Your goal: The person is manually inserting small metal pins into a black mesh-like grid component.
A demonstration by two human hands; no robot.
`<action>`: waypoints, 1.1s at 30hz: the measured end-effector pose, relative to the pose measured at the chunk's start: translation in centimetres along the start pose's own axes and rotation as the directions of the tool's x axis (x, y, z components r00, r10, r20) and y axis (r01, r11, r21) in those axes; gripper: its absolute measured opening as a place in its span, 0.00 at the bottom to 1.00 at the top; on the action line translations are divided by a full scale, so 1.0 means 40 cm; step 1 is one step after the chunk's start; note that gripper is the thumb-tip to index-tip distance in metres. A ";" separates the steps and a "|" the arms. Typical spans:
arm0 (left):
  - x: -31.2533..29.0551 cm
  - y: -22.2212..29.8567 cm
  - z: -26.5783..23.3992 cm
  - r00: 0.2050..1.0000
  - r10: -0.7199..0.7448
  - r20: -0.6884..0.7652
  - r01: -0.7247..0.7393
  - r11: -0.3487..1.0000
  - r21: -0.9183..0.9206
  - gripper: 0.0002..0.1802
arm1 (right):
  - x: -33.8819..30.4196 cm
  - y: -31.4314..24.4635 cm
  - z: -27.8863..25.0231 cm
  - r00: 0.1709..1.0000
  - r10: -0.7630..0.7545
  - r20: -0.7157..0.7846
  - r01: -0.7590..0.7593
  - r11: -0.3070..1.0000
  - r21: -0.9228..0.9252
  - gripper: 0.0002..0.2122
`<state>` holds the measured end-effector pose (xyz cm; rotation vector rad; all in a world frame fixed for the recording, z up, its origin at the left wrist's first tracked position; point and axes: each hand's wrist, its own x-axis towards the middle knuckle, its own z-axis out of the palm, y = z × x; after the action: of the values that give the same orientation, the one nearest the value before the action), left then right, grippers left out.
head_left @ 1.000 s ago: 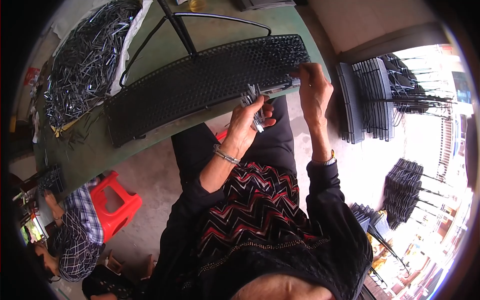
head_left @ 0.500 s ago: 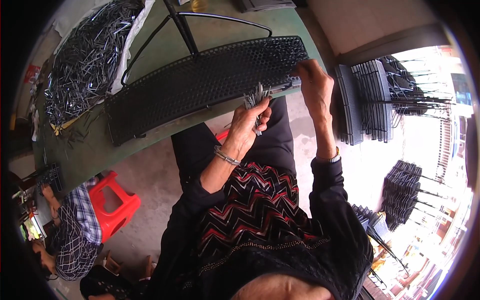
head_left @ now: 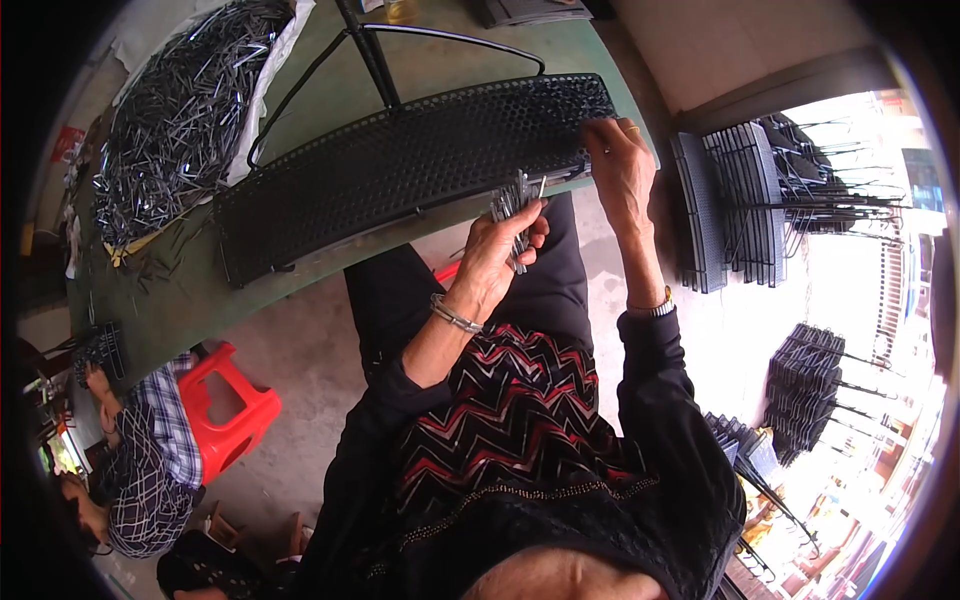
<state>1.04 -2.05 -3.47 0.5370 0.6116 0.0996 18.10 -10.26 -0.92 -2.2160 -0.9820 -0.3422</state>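
Observation:
A long, curved black perforated metal panel [head_left: 400, 160] lies across the near part of the green table, with a black metal post and bent rods at its far side. My left hand [head_left: 495, 245] is closed round a bundle of thin grey metal strips [head_left: 515, 205], held just off the panel's near edge. One strip pokes out apart from the others above the thumb. At the panel's right end my right hand [head_left: 625, 168] is closed in a pinch against the edge. Whatever sits between its fingertips is hidden.
A white sack [head_left: 275, 75] full of dark metal strips lies at the table's [head_left: 190, 310] far left. To the right stand stacked black racks [head_left: 745, 200] and more piles [head_left: 805, 385]. A red plastic stool [head_left: 245, 425] and a co-worker [head_left: 155, 470] are at the left.
My right hand has shifted slightly left and turned at the panel's right end. My left hand stays nearly in place, still round the strips.

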 end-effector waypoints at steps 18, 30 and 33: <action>-0.012 -0.007 0.009 0.999 0.044 0.000 -0.044 0.999 0.015 0.14 | -0.032 -0.004 0.030 0.989 0.068 -0.133 -0.080 0.993 -0.090 0.06; -0.018 -0.012 0.011 0.998 0.061 0.021 -0.062 0.996 0.062 0.12 | -0.072 -0.041 -0.053 0.944 0.181 0.277 -0.268 0.909 0.320 0.10; -0.014 -0.020 0.008 0.996 0.074 0.040 -0.077 0.994 0.078 0.11 | -0.098 -0.039 -0.076 0.837 0.078 0.542 -0.338 0.852 0.399 0.11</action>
<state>0.70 -3.04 -3.36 0.6381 0.5609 0.1371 14.39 -13.76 0.17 -1.9390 -0.9323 0.5790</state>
